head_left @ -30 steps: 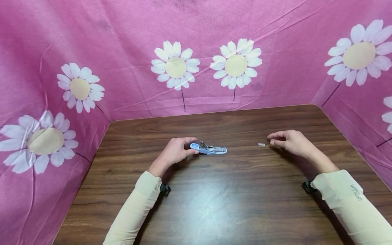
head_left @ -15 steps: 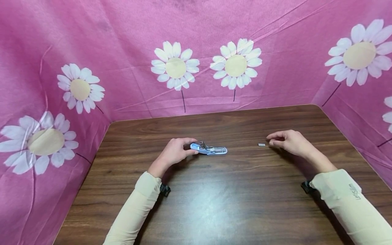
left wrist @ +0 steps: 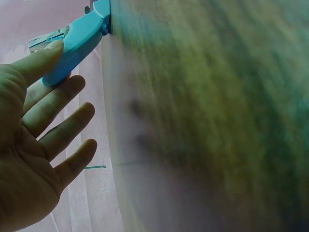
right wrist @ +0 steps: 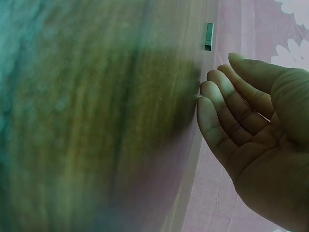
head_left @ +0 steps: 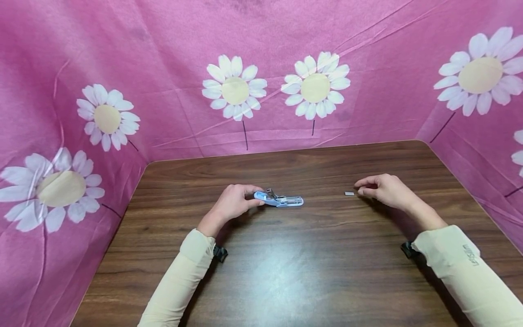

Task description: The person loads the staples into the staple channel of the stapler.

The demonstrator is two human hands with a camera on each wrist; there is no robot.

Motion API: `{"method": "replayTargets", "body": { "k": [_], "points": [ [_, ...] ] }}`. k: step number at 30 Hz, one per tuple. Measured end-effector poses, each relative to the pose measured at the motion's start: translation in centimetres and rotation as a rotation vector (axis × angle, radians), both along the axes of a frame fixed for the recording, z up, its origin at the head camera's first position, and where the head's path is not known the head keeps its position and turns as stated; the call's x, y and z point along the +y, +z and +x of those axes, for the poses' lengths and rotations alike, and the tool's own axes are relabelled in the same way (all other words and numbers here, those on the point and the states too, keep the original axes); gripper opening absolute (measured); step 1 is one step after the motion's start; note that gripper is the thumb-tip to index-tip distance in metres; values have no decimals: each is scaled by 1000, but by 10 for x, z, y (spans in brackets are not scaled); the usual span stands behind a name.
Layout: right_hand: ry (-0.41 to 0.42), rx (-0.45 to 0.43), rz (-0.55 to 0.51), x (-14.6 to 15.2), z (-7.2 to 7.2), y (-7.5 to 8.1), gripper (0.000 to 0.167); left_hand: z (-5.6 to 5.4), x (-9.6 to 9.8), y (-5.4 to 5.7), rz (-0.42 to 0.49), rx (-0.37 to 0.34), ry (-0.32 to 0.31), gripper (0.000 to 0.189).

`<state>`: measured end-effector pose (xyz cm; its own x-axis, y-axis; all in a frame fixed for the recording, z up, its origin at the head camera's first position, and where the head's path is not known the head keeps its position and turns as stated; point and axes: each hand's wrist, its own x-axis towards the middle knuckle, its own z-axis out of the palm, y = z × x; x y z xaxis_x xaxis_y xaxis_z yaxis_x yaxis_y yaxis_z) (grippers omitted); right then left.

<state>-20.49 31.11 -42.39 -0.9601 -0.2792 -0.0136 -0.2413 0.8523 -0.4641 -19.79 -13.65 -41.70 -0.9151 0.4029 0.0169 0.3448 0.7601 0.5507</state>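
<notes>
A light blue stapler [head_left: 291, 202] lies opened out on the wooden table, its metal staple channel facing up. My left hand [head_left: 232, 202] pinches the stapler's left end between thumb and index finger; in the left wrist view the other fingers of the hand [left wrist: 29, 145] are spread apart from it. To the right, a small grey strip of staples [head_left: 349, 193] rests on the table. Just right of that strip is my right hand [head_left: 388, 190], thumb and fingers bent loosely with nothing between them. The right wrist view shows the staple strip [right wrist: 209, 36] beyond the fingertips, not touched.
The brown wooden table [head_left: 261, 263] carries the stapler and the strip. Pink cloth [head_left: 171, 68] printed with white daisies surrounds the table at the back and sides. A black wrist strap [head_left: 220, 253] shows below the left sleeve.
My right hand has shifted very slightly left, closer to the staple strip. The left hand and the stapler have stayed where they were.
</notes>
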Motion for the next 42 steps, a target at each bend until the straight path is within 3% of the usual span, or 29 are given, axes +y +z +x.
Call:
{"method": "replayTargets", "body": {
  "k": [11,24,42],
  "points": [
    [16,15,2,-3,-2,0,22,0,1,1,-17,34,1,26],
    [34,43,12,-7,-4,-1,20,0,1,0,-11,25,0,27],
    [55,-39,-12,-16,-6,-1,23,-1,2,-1,-5,10,11,29]
  ]
}}
